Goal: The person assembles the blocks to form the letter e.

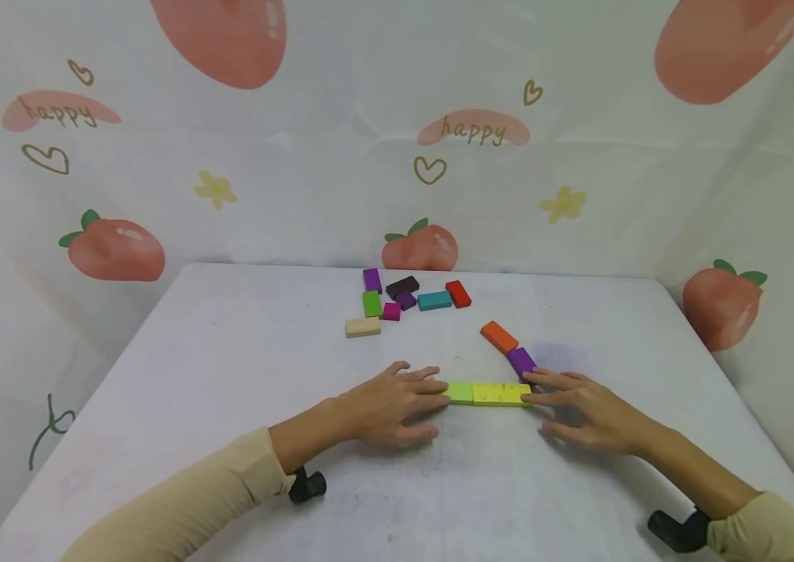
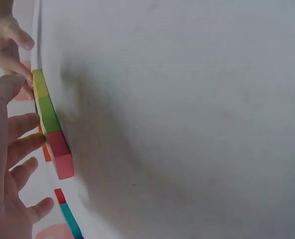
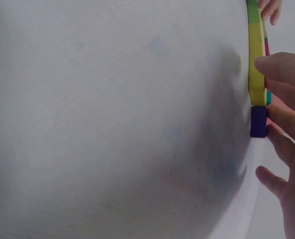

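A row of blocks lies across the table: a yellow block [image 1: 502,395] on the right, a light green block [image 1: 461,393] touching it, and a red block [image 2: 61,154] at the left end, hidden in the head view by my left hand [image 1: 400,406]. That hand's fingers are spread and extended over the row's left end. My right hand [image 1: 586,406] reaches to the row's other end, loosely extended fingertips at the yellow block and a purple block [image 1: 521,361]. Beyond the purple one, an orange block [image 1: 499,337] continues a slanted line away from me.
Farther back lie several loose blocks, among them a beige block [image 1: 363,327], a green block [image 1: 372,304], a teal block [image 1: 435,300] and a red block [image 1: 458,294]. The white table [image 1: 228,336] meets a printed cloth backdrop [image 1: 326,195] at its far edge.
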A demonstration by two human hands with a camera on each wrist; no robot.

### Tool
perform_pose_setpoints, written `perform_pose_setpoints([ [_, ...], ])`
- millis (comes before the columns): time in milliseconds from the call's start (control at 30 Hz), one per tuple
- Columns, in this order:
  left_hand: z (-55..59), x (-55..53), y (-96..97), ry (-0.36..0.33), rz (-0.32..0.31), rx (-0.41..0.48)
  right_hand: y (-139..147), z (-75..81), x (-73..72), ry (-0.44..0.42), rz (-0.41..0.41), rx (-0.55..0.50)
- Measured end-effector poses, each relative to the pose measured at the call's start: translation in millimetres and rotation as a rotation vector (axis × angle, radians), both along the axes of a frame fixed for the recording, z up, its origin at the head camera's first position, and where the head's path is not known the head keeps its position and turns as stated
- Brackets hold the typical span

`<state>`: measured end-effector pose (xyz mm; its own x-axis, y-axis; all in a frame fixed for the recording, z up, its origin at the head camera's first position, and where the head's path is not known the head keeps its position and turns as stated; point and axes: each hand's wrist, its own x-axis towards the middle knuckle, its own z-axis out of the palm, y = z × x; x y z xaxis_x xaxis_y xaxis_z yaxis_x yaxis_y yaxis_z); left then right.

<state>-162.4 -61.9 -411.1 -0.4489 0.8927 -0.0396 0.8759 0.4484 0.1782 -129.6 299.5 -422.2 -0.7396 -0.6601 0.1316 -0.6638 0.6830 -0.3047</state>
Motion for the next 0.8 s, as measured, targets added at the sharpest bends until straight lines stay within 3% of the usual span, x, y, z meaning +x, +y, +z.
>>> perform_pose_setpoints([
  [133, 4.2, -6.6, 5.3, 0.002, 0.017, 0.038, 1, -1.1, -0.3, 0.001, 0.004, -0.009],
  [233, 11.9, -17.7, 9.8, -0.020, 0.047, 0.069, 1, -0.7, -0.8, 0.002, 0.009, -0.021],
  [333, 21.4, -34.4, 15.8, -0.021, 0.091, 0.102, 2, -0.2, -1.1, -0.001, 0.011, -0.029],
  [533, 34.5, -75.8, 31.3, 0.068, 0.185, 0.130, 4, 2.3, -1.0, -0.004, 0.012, -0.038],
  [667, 33.3, -100.4, 40.2, 0.076, 0.289, 0.107, 4, 3.0, -1.1, -0.016, 0.011, -0.044],
  [800, 28.5, -115.0, 44.7, 0.025, 0.384, 0.085, 2, 3.2, -2.8, -0.033, 0.019, -0.040],
])
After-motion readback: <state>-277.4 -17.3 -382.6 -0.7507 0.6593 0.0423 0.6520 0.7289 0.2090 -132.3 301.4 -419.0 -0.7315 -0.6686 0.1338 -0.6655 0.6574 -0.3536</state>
